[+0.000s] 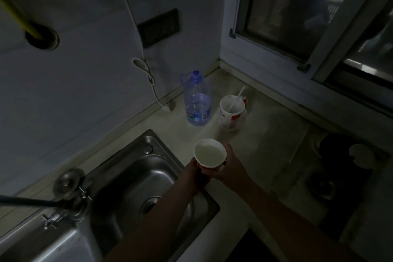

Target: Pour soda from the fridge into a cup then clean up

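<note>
A white paper cup [209, 152] is held upright between both hands, just past the sink's far right corner above the counter. My left hand [194, 173] wraps its left side from below. My right hand [228, 166] grips its right side and base. The cup's inside looks pale; whether liquid is in it is unclear in the dim light. No soda bottle or fridge is in sight.
A steel sink [136, 178] with a tap [70, 202] lies at the lower left. On the counter [265, 134] behind stand a clear blue-capped water bottle [197, 102] and a used paper cup with a straw [232, 110]. A gas hob [331, 176] is at the right, a window above it.
</note>
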`<action>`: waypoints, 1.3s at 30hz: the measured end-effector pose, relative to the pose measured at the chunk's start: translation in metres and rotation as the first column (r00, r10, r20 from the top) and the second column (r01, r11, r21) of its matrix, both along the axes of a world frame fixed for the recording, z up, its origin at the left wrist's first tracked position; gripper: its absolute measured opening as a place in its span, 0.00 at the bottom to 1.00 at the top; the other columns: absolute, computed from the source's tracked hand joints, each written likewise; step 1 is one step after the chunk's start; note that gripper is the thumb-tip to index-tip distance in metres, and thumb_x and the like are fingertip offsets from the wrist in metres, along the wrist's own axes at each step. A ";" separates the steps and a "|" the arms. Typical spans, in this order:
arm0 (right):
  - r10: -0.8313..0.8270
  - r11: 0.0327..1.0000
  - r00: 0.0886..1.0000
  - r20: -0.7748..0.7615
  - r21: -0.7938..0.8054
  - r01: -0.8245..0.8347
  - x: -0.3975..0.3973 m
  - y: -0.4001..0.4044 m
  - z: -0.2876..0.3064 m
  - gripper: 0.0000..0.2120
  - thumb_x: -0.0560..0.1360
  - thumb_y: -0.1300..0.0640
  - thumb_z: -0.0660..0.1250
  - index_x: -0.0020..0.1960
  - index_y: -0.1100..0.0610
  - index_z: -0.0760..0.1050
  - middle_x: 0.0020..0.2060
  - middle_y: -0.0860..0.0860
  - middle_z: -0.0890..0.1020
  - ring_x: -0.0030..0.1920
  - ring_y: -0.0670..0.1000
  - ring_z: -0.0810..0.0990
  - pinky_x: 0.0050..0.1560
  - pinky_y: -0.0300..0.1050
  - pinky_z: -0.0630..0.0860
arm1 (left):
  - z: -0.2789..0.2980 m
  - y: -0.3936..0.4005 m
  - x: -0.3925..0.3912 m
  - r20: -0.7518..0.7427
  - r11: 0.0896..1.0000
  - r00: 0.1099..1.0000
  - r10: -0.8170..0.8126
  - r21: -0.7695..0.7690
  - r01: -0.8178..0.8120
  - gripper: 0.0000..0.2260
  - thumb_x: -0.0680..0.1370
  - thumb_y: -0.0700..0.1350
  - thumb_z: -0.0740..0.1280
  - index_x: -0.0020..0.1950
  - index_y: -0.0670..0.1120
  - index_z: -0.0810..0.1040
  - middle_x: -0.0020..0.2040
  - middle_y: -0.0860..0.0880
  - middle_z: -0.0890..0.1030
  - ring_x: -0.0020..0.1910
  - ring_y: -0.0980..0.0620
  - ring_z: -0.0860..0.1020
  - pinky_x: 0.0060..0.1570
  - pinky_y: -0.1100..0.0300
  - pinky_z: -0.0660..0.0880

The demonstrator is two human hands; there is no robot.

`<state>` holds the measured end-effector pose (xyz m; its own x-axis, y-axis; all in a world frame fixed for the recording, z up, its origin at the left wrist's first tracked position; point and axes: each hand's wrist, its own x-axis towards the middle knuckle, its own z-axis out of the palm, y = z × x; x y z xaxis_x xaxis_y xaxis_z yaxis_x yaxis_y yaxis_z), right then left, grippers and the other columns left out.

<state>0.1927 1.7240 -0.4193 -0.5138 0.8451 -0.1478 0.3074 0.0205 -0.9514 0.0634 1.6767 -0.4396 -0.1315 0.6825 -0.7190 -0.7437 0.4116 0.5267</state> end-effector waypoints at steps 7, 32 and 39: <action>-0.010 1.000 1.000 -0.013 0.015 0.010 -0.005 0.013 -0.017 0.40 0.57 0.53 0.83 0.62 0.43 0.66 0.56 0.40 0.77 0.56 0.35 0.76 0.51 0.34 0.75 | 0.000 0.012 -0.007 -0.412 0.978 0.900 -0.143 -0.199 0.064 0.11 0.82 0.39 0.60 0.62 0.37 0.76 0.55 0.38 0.80 0.43 0.46 0.78 0.42 0.56 0.76; 0.079 0.996 0.997 0.013 -0.034 -0.079 0.006 0.001 0.001 0.34 0.61 0.51 0.81 0.61 0.40 0.68 0.57 0.38 0.77 0.57 0.34 0.75 0.59 0.39 0.73 | -0.006 -0.027 -0.021 -0.869 0.910 0.291 -0.400 -0.339 0.239 0.11 0.82 0.48 0.59 0.53 0.44 0.79 0.51 0.44 0.82 0.50 0.47 0.79 0.46 0.57 0.71; 0.034 0.996 0.939 0.343 -0.087 -0.004 0.016 -0.038 0.000 0.29 0.74 0.48 0.68 0.72 0.53 0.64 0.67 0.52 0.73 0.65 0.52 0.73 0.57 0.41 0.67 | 0.007 -0.094 -0.032 -0.840 0.694 -0.153 -0.520 -0.520 0.499 0.17 0.82 0.53 0.59 0.67 0.49 0.74 0.63 0.48 0.79 0.61 0.49 0.77 0.59 0.58 0.71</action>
